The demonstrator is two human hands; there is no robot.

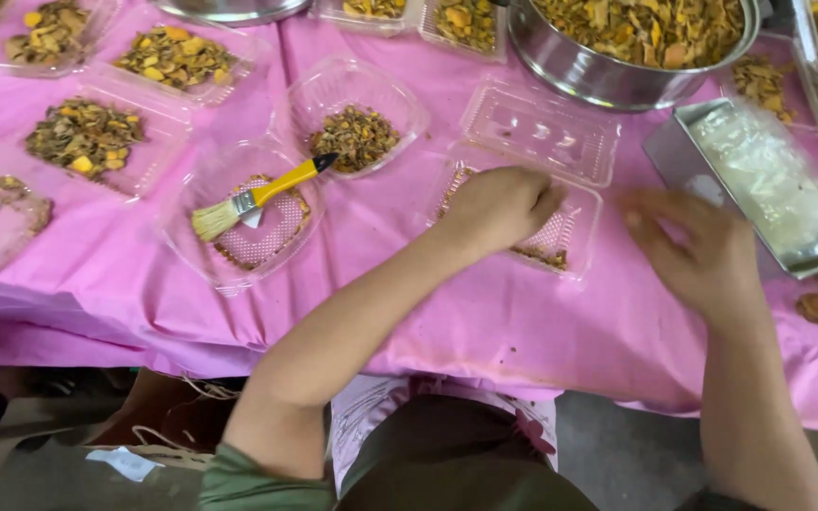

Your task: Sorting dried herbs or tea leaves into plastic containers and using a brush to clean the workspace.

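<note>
My left hand (496,206) rests knuckles-up inside a clear plastic clamshell tray (575,222) on the pink cloth; its fingers are curled and what they hold is hidden. Some brown dried mix lies at the tray's near edge (542,255). My right hand (698,248) hovers blurred just right of that tray, fingers bent, next to a metal box (688,151) that holds a white plastic bag (769,180). A yellow-handled brush (257,196) lies across another clear tray (239,265) to the left.
A big steel bowl (598,76) of yellow-brown dried pieces stands at the back. Several clear trays filled with dried mix (357,137) (87,137) (177,57) cover the pink tablecloth (409,303). The table's near edge runs above my lap.
</note>
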